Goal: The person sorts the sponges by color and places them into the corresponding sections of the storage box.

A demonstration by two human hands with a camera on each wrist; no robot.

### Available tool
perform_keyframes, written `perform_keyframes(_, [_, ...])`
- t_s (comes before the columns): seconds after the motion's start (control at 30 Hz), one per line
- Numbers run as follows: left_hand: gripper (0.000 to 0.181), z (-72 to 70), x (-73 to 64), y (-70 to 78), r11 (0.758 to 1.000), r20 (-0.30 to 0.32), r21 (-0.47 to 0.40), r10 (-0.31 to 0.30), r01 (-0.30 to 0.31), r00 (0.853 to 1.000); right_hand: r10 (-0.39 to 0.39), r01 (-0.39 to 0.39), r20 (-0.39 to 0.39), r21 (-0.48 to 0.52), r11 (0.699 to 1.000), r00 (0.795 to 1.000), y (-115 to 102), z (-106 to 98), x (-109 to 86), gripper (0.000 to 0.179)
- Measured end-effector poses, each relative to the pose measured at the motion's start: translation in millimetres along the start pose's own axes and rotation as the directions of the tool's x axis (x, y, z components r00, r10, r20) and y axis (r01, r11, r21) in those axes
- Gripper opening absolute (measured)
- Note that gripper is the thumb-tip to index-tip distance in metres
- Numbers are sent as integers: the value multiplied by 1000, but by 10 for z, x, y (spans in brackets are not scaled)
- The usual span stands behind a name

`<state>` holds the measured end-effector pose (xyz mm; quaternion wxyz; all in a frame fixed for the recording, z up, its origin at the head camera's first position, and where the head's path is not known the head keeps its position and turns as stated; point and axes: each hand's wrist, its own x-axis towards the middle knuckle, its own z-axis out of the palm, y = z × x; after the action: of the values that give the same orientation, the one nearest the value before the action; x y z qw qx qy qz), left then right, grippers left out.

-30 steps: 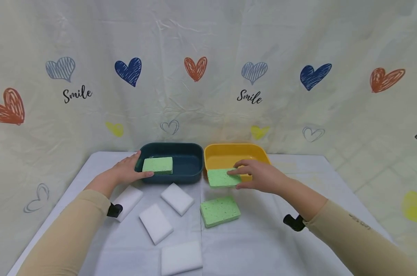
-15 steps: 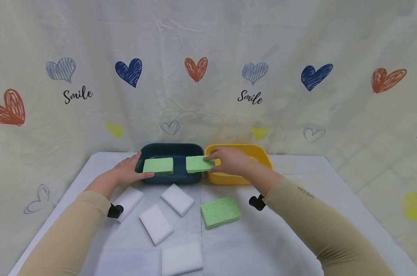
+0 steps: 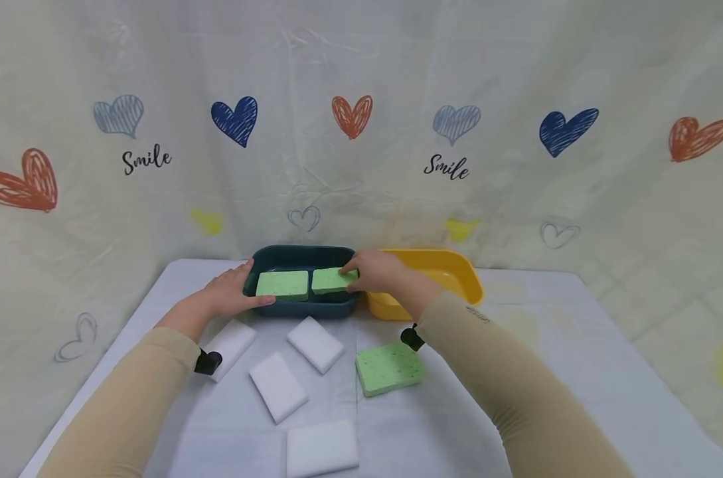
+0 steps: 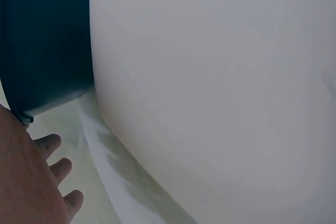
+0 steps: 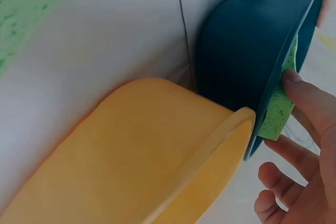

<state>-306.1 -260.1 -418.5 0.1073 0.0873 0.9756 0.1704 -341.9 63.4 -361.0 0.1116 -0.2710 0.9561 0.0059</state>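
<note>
left hand [image 3: 228,293]: spread, 9 o'clock at teal oblong plastic bin [image 3: 313,310] | right hand [image 3: 380,271]: pinching green rectangular sponge [image 3: 327,281], 3 o'clock inside

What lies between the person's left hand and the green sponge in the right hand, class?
Another green sponge, in the teal tray, lies between the left hand and the held sponge; the head view shows this.

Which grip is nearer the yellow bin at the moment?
Right. The right grip is by the left end of the yellow bin, pinching a green sponge; the left grip is farther off, at the teal bin's left end.
</note>
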Motion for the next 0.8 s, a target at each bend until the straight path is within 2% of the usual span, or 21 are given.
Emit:
perform_keyframes(0.23, [129, 19, 27, -19, 1000, 13, 21, -10, 10, 1000, -35, 35, 11, -99, 994, 999, -78, 43, 148, 44])
perform_keyframes(0.4, [128, 18, 48, -25, 1000, 15, 29, -8, 7, 1000, -12, 15, 19, -153, 988, 1000, -112, 110, 236, 47])
perform_keyframes(0.63, [126, 15, 54, -25, 999, 12, 35, -14, 14, 1000, -21, 24, 15, -291, 956, 1000, -125, 164, 336, 47])
perform_keyframes(0.8, [125, 11, 42, -12, 999, 9, 38, -21, 21, 1000, -42, 48, 25, -328, 943, 999, -155, 118, 332, 45])
